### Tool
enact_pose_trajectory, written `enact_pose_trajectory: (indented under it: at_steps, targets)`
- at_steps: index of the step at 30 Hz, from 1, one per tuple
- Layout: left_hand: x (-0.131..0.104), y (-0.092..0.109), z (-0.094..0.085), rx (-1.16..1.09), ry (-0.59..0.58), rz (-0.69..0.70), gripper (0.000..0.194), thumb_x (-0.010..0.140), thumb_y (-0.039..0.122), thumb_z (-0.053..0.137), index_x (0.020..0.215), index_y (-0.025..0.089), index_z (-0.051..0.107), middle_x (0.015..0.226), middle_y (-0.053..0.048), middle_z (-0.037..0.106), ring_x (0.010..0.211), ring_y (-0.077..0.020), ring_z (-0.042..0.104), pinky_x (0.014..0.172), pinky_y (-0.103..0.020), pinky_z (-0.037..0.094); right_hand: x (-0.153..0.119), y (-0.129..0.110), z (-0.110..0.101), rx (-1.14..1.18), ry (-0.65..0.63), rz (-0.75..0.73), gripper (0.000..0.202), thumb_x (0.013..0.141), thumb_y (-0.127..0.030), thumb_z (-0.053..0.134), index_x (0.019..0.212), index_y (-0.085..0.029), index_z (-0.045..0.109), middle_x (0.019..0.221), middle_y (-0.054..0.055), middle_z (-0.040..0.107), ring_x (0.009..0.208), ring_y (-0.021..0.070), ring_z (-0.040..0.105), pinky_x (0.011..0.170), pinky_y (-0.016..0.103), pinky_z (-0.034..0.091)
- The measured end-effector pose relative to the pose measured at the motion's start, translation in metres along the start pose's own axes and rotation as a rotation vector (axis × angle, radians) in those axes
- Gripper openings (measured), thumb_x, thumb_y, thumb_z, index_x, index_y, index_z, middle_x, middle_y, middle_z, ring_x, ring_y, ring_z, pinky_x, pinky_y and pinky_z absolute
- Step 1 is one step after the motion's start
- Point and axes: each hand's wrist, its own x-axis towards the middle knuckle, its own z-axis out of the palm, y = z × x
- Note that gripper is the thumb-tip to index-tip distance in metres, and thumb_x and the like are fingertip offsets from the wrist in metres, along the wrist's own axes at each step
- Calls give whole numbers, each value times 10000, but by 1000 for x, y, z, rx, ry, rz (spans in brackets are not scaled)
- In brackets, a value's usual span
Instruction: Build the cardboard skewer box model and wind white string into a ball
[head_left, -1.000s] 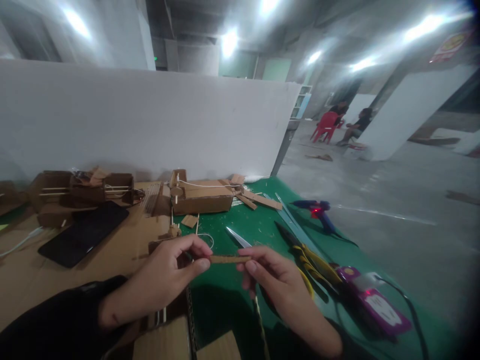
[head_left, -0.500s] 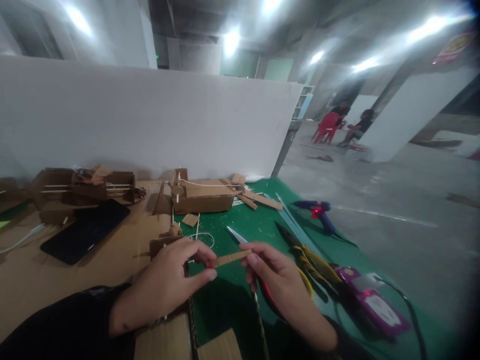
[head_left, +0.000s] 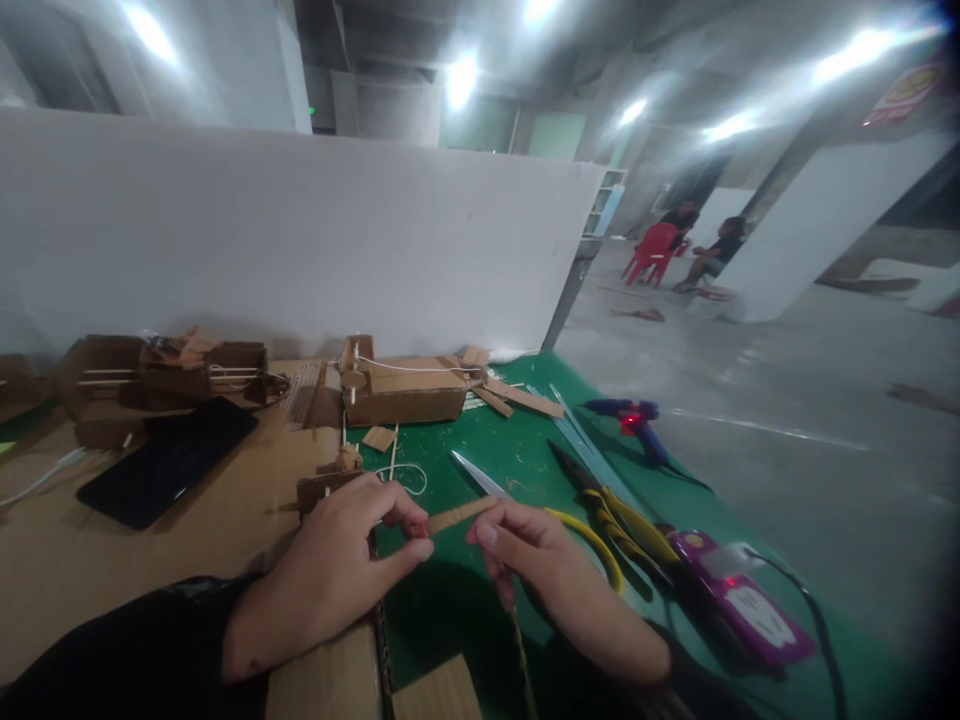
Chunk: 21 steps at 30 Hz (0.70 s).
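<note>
A short, narrow cardboard strip (head_left: 459, 515) is stretched between my hands above the green table. Its left end is pinched between the thumb and fingertips of my left hand (head_left: 337, 560). My right hand (head_left: 547, 570) is closed at the other end, with its thumb pressed to the fingers. Below my right fingers a second thin cardboard strip (head_left: 523, 655), seen edge-on, runs down; whether the fingers hold it is unclear. Scissors (head_left: 474, 472) lie partly hidden under my right hand, with the blade and a yellow handle loop showing.
Yellow-and-black pliers (head_left: 622, 510), a blue glue gun (head_left: 634, 420) and a purple power strip (head_left: 739, 600) lie to the right. A cardboard box model (head_left: 405, 395) stands at the back. A black phone (head_left: 169, 465) lies on cardboard at left. People sit far off.
My right hand has shifted slightly left and turned, its thumb sliding along the strip's right end. The strip tilts up a little more. My left hand keeps its pinch.
</note>
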Motion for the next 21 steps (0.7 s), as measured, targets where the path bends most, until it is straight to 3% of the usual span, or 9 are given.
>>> enact_pose_trajectory:
  at_steps: [4,9,12,15,18,21]
  targets:
    - [0,-1,1,12,-10,0,98,866,328,666,893,236,643,923,2,657,847,-195,602,745,-309,445,-1,1,-1,215,46,-49,293,865,-441,680,783,-166,619,565,-50,521,437,68,484,423,171,380]
    - [0,-1,2,26,-13,-6,92,864,312,663,865,228,627,930,-7,657,870,-204,604,761,-320,447,2,-4,-4,415,246,-145,263,860,-431,674,791,-189,596,582,-55,499,430,70,453,409,179,381]
    - [-1,0,3,20,-27,-4,104,873,327,655,874,229,622,944,-11,655,887,-209,602,768,-324,448,4,-5,-4,369,271,-132,241,854,-421,689,908,-192,636,653,-46,536,440,65,465,398,176,395]
    - [-2,1,4,5,-54,5,119,874,344,657,870,230,624,934,-12,650,886,-209,596,774,-323,443,4,0,-1,226,185,-94,320,851,-433,705,1058,-193,654,700,-35,576,453,61,475,400,172,412]
    - [-4,1,4,-1,-96,-5,111,871,342,663,871,235,633,938,-4,646,899,-207,585,787,-323,432,4,6,3,106,117,-72,330,845,-475,702,986,-178,671,652,-38,570,447,61,488,402,166,396]
    - [-3,2,2,7,-143,6,99,870,344,666,908,255,643,950,9,643,918,-210,571,798,-326,418,4,7,2,67,148,-86,322,839,-480,705,924,-172,670,637,-40,566,431,56,486,405,168,384]
